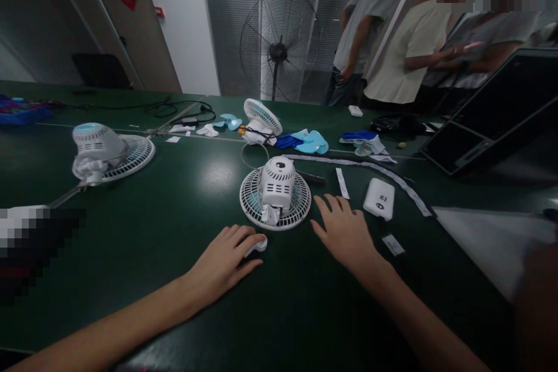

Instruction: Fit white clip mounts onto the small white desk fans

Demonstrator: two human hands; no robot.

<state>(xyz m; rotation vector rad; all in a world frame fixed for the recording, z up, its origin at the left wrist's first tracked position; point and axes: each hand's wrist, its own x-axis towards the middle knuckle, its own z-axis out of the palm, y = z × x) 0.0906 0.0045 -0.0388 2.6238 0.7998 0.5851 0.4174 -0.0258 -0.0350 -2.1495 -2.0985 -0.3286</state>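
My left hand (226, 256) is low over the green table, its fingers curled around a small white curved plastic piece (258, 245). Just beyond it a small white fan (279, 189) lies grille-down, its slotted motor housing facing up. To the right of the fan, my right hand (342, 229) has its fingers spread and holds nothing. A white box-like device (379, 199) marked 12 lies beyond that hand on the right. Near it are a paper strip (342, 183) and a small label (393, 245).
Another white fan (93, 151) lies at left, and a third fan (261, 122) sits farther back. Blue fan blades (313, 142), gloves (364, 140) and cables (183, 110) lie along the back. A dark case (488, 110) stands right. People stand behind the table beside a large black fan (278, 52).
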